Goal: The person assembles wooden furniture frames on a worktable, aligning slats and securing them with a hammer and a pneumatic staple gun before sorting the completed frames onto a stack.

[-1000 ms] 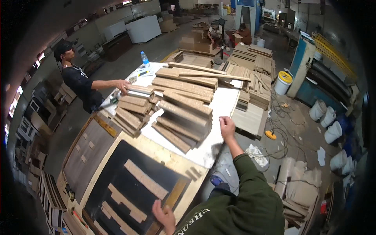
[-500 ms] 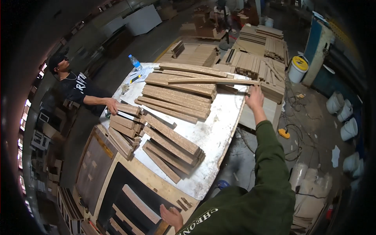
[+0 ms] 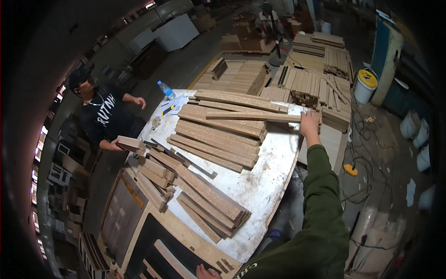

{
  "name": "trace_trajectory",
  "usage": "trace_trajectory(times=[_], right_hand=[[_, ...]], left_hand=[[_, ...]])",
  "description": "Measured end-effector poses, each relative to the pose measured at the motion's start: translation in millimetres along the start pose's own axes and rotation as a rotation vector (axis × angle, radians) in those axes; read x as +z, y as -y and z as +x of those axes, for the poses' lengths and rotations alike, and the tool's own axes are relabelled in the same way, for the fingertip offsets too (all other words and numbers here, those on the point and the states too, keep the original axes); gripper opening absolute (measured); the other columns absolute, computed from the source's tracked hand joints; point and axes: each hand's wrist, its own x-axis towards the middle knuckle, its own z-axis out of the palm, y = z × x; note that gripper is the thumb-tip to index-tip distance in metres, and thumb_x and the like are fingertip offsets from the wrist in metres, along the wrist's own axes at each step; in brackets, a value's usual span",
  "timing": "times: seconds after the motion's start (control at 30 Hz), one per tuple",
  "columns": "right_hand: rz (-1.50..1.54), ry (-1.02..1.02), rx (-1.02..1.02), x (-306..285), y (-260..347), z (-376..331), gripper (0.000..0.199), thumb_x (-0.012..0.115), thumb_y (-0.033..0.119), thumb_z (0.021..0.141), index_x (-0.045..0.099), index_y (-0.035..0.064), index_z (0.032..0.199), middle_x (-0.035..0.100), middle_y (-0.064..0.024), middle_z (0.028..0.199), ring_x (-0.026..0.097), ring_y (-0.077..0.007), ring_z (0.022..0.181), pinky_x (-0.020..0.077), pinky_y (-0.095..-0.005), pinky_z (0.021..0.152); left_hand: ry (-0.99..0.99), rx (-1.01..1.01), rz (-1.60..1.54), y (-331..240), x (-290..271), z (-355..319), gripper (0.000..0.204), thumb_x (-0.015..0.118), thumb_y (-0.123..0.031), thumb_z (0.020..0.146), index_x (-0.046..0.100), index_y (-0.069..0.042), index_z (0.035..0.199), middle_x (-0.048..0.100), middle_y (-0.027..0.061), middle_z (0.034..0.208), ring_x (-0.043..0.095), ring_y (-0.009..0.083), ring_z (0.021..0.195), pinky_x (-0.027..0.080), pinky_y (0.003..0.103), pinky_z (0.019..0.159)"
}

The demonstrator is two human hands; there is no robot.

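My right hand [image 3: 310,124] is closed round the right end of a long wooden strip [image 3: 253,116]. That strip lies across the top of other wooden strips [image 3: 213,139] on a white-topped table [image 3: 274,172]. My left hand [image 3: 207,272] shows only in part at the lower edge, its fingers apart and nothing seen in them. Near it are a dark panel [image 3: 153,246] and a pale wooden strip [image 3: 173,258] on that panel. Another stack of strips [image 3: 209,195] lies at the table's near side, beside shorter wooden pieces [image 3: 155,169].
Across the table a co-worker [image 3: 104,114] holds short wooden blocks [image 3: 132,144]. A water bottle [image 3: 166,89] stands on the table's far corner by a paper [image 3: 175,106]. Stacked boards [image 3: 320,86] stand beyond; a white bucket with a yellow lid [image 3: 365,86] and cables [image 3: 367,172] are at the right.
The co-worker has lifted short blocks off the table, and their other hand has come into sight. My left hand has sunk toward the lower edge. My right hand keeps hold of the strip's end.
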Motion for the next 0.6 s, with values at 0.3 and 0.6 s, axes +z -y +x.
trace_trajectory(times=[0.3,0.6], right_hand=[[0.176,0.210,-0.229,-28.9,14.8,-49.2,0.032,0.065,0.021,0.065,0.062,0.0056,0.093,0.063,-0.0163,0.097,0.061,-0.0342,0.092,0.0492,-0.0425,0.081],[0.464,0.327,-0.433,21.5,151.6,-122.1,0.046,0.073,0.035,0.068,0.063,0.0040,0.101,0.055,-0.0182,0.109,0.055,-0.0342,0.101,0.0483,-0.0411,0.084]], left_hand=[[-0.045,-0.124,0.091,-31.2,-26.9,29.8,0.029,0.052,-0.018,0.087,0.060,-0.001,0.110,0.061,0.0176,0.108,0.061,0.0324,0.093,0.050,0.039,0.081],[-0.101,-0.160,-0.019,-31.7,-21.3,23.9,0.031,0.052,-0.020,0.087,0.061,0.000,0.109,0.060,0.0205,0.107,0.059,0.0366,0.094,0.048,0.044,0.084]])
